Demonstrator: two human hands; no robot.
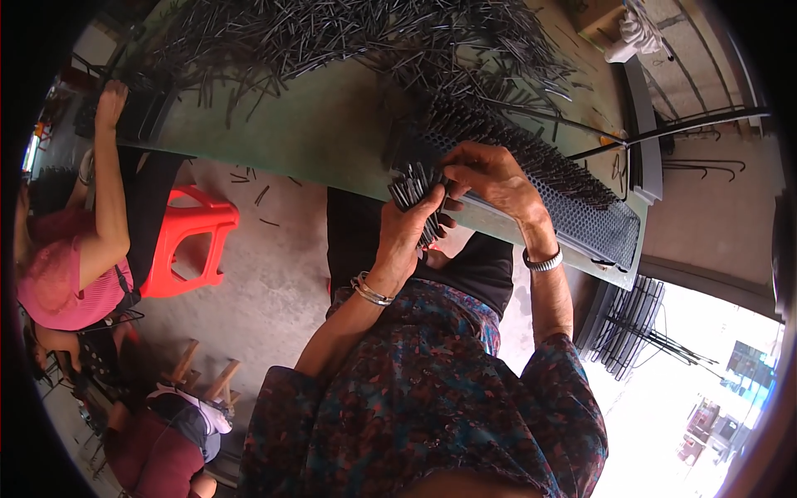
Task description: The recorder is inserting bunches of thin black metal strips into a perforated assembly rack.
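A bundle of thin black rods (413, 189) sits near the picture's centre, gripped in the left hand (407, 232), fingers clamped around its lower half. The rods look light, stiff and smooth, likely to slide apart unless held tightly mid-length. At two o'clock from it, the right hand (490, 176) pinches fingertips together, apparently on one rod, over a perforated dark tray (581, 220) bristling with upright rods. Loose rods (332, 41) heap at twelve o'clock on the green table (332, 133). A red stool (187, 241) stands at nine o'clock.
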